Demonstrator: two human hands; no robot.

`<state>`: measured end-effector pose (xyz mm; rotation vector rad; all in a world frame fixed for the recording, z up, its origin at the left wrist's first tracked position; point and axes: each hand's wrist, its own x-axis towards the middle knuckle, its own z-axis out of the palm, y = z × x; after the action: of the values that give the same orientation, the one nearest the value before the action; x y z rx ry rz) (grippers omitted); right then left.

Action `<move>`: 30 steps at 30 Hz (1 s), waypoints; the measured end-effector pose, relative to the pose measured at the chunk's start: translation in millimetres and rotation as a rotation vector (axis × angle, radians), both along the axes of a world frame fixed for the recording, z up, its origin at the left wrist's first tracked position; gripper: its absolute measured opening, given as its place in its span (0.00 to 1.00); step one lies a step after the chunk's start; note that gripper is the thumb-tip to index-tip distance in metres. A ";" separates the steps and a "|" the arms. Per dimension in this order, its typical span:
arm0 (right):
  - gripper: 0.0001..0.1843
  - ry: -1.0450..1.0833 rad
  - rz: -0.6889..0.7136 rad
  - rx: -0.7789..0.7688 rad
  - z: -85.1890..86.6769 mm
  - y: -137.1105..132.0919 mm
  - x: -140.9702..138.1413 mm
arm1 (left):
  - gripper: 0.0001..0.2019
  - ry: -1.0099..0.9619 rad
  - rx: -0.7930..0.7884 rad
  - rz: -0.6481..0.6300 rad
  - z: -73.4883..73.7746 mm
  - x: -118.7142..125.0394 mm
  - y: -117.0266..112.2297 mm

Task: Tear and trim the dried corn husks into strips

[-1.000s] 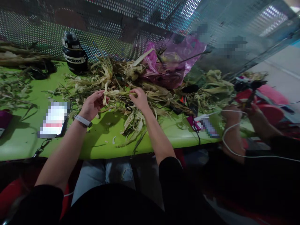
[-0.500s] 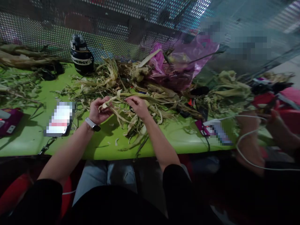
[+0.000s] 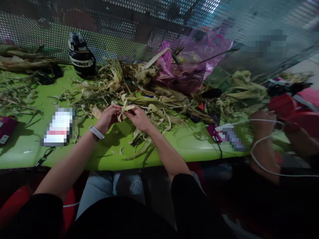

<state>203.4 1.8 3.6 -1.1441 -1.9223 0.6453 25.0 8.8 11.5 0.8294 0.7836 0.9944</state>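
Observation:
My left hand (image 3: 109, 117), with a pale watch band on its wrist, is closed on a small bunch of pale husk strips (image 3: 124, 109). From the other side, my right hand (image 3: 138, 118) pinches the same bunch, and the fingertips of both hands almost meet. The strips are folded and stick out upward and to the right. Just beyond the hands lies a heap of dried corn husks and stalks (image 3: 161, 96). Loose green-yellow leaves (image 3: 142, 141) hang toward the table edge beside my right forearm.
On the green table (image 3: 109, 156) a phone (image 3: 59, 127) lies at left. A dark bottle (image 3: 81, 58) stands at the back, near a pink plastic bag (image 3: 189, 69). To the right, another person's hands (image 3: 263, 124) are beside a white cable (image 3: 251, 149) and red containers (image 3: 284, 104).
My hands have come closer together. The long husk strip that spread between them is now gathered into a compact bunch at my fingertips. The view has shifted slightly.

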 end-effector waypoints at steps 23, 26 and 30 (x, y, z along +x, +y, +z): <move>0.12 0.160 -0.283 -0.195 -9.8 32.8 49.9 | 0.06 0.309 0.126 -0.088 2.9 -28.7 22.3; 0.10 0.071 -0.289 -0.157 -7.8 30.9 51.9 | 0.08 0.526 0.213 -0.173 -8.0 -28.6 26.0; 0.10 0.024 -0.316 -0.099 -3.7 29.4 54.3 | 0.06 0.760 0.384 -0.241 -10.2 -25.3 21.6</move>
<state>257.7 31.2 -0.1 -1.4584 -1.6558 0.5809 -0.3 30.5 1.4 1.6440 1.1098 0.6038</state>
